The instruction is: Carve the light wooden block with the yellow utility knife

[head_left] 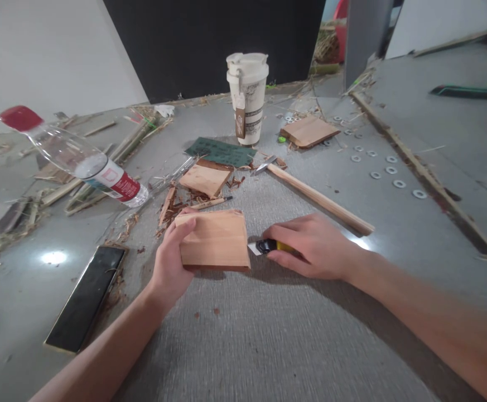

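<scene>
No wording can be read with certainty. On the left, the clear plastic bottle with a red cap [78,159] bears a red-and-white label [117,181] whose pale print is too small to make out. At the far middle, the tall white lidded cup [254,103] carries dark printed bands and a brown hanging tag [240,123] with illegible pale script.

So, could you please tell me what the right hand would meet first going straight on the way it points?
Led by the knife blade, the right hand would probably meet the wooden block in the left hand first, though depth is unclear.
</scene>
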`<move>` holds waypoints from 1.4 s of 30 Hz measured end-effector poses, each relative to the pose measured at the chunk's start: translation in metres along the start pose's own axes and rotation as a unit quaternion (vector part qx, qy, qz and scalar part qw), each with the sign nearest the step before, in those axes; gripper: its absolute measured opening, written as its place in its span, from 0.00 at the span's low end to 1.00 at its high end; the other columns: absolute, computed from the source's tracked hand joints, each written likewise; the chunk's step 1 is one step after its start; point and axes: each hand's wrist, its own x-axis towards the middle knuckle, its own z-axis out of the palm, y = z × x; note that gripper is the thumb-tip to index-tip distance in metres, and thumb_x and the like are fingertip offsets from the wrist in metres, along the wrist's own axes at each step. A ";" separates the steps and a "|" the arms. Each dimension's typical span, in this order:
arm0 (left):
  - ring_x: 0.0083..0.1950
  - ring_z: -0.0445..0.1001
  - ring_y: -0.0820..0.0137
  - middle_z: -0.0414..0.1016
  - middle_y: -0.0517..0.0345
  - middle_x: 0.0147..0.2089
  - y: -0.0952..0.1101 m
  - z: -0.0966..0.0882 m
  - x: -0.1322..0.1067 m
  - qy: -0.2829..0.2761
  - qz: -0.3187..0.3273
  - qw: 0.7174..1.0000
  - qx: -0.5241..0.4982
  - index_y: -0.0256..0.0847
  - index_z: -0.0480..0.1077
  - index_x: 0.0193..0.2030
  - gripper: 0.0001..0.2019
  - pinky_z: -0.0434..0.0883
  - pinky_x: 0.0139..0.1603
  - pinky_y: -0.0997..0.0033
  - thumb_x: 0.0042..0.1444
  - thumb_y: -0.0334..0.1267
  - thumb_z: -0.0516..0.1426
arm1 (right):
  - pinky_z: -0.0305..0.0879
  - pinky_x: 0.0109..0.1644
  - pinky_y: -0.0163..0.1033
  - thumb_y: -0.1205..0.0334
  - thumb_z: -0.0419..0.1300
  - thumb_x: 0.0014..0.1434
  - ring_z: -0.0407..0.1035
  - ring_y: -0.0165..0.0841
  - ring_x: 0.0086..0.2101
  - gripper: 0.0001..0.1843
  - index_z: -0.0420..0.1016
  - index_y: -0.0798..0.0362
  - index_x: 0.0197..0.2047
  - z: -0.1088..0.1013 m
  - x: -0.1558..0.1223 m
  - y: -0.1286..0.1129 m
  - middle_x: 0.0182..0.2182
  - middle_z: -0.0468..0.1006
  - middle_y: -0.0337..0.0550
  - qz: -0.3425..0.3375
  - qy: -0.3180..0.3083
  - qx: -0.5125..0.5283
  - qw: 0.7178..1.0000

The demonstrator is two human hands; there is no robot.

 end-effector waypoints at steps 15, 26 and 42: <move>0.48 0.75 0.58 0.72 0.57 0.49 0.001 0.002 -0.001 0.000 -0.011 1.000 0.007 0.50 0.75 0.48 0.23 0.75 0.25 0.74 0.47 0.52 0.71 | 0.50 0.34 0.40 0.42 0.45 0.79 0.71 0.32 0.28 0.27 0.76 0.53 0.46 0.000 0.000 0.000 0.34 0.82 0.44 0.003 0.002 -0.002 1.000; 0.43 0.76 0.59 0.72 0.58 0.47 0.002 0.003 0.000 0.000 -0.021 1.000 -0.001 0.50 0.74 0.47 0.24 0.74 0.23 0.73 0.46 0.52 0.72 | 0.50 0.33 0.40 0.42 0.45 0.79 0.71 0.32 0.28 0.27 0.76 0.54 0.46 0.000 0.001 0.000 0.34 0.82 0.44 0.006 0.000 0.000 1.000; 0.47 0.76 0.59 0.72 0.56 0.49 0.000 0.001 0.001 -0.015 -0.006 1.000 0.005 0.49 0.75 0.48 0.22 0.76 0.26 0.75 0.49 0.52 0.71 | 0.49 0.33 0.40 0.42 0.44 0.79 0.70 0.32 0.28 0.28 0.75 0.54 0.45 0.000 0.000 -0.001 0.33 0.82 0.44 0.008 -0.001 -0.005 1.000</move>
